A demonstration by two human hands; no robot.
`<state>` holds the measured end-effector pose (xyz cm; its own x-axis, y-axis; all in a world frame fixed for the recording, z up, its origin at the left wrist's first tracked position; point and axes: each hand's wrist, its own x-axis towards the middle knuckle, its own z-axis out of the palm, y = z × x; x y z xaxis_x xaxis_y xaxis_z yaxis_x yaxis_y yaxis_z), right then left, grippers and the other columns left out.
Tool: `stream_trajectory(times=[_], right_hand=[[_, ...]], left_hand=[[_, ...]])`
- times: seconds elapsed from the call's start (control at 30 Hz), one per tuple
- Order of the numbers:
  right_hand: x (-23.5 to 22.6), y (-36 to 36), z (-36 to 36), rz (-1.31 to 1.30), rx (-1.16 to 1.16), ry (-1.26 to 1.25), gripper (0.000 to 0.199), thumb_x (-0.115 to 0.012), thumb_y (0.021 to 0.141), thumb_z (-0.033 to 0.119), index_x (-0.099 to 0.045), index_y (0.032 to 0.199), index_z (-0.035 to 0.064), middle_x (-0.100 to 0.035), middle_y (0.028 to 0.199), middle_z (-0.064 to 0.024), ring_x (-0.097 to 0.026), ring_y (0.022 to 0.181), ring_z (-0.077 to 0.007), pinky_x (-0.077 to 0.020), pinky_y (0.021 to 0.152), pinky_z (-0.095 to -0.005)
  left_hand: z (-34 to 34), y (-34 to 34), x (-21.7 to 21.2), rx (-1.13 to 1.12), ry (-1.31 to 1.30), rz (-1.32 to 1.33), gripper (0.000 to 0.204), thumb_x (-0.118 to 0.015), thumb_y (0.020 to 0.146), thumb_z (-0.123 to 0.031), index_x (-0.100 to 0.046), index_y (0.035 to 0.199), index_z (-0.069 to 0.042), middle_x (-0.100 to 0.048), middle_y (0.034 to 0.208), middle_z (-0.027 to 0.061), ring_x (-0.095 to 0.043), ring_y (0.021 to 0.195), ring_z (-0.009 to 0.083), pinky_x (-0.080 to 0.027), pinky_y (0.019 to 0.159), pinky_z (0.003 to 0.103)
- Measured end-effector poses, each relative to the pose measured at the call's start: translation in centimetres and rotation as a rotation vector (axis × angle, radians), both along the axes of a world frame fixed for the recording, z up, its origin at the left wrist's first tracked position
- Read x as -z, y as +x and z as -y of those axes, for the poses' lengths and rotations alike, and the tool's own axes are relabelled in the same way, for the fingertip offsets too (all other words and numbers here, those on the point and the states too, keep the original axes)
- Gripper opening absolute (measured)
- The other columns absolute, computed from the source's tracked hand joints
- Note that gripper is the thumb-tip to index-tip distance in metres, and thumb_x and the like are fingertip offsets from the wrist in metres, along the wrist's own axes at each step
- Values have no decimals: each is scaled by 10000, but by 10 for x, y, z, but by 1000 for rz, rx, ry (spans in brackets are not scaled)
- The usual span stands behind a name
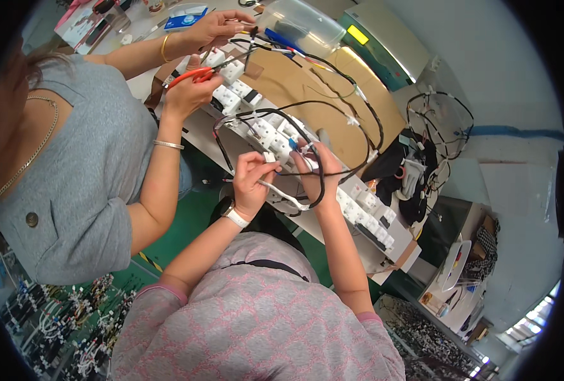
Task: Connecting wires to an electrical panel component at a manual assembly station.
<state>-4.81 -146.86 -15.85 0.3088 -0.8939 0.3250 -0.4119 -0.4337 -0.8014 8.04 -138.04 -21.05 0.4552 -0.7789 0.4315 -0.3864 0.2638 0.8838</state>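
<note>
Between the fingertips of my left hand (254, 182) is a small white connector (269, 157), pinched at the end of a cable. My right hand (318, 171) has its fingers closed around a black-wrapped wiring harness (323, 143), close to a blue connector (293, 144). The harness loops over the bench, and a white-sleeved branch (282, 192) hangs between my hands. Just beyond them stands a row of white connector holders (269, 136) on a long board. Part of what my right fingers grip is hidden behind the harness.
A co-worker at my left holds orange-handled scissors (196, 76) and part of the harness. Behind the board lie a brown cardboard sheet (351, 101) and a clear plastic bin (302, 25). Dark cloth and coiled wires (415, 171) lie to the right, and a green-and-grey machine (383, 44) stands at the back.
</note>
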Motion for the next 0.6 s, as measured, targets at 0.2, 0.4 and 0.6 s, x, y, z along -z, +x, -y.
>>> stream_trajectory(times=[0.2, 0.4, 0.6], right_hand=[[1, 13, 28, -225, -143, -169, 182, -747, 755, 71, -713, 932, 101, -656, 828, -84, -638, 724, -296, -510, 623, -352], [-3, 24, 35, -372, -229, -126, 169, -742, 749, 56, -728, 916, 78, -648, 811, -113, -621, 670, -284, -505, 599, -372], [-11, 25, 55, -342, -312, 114, 171, -731, 741, 38, -706, 909, 19, -661, 769, -117, -630, 646, -216, -498, 595, -337]], left_hand=[[6, 0, 4, -87, 129, -9, 269, -720, 716, 102, -718, 932, -58, -631, 1038, 80, -682, 846, 204, -546, 714, 309], [12, 13, -24, -45, 243, 113, 147, -715, 754, 35, -697, 885, -27, -652, 993, 108, -670, 838, 270, -540, 708, 343], [24, 15, -47, 22, 455, 8, 158, -706, 788, -3, -620, 921, -2, -635, 956, 134, -658, 735, 281, -515, 661, 378]])
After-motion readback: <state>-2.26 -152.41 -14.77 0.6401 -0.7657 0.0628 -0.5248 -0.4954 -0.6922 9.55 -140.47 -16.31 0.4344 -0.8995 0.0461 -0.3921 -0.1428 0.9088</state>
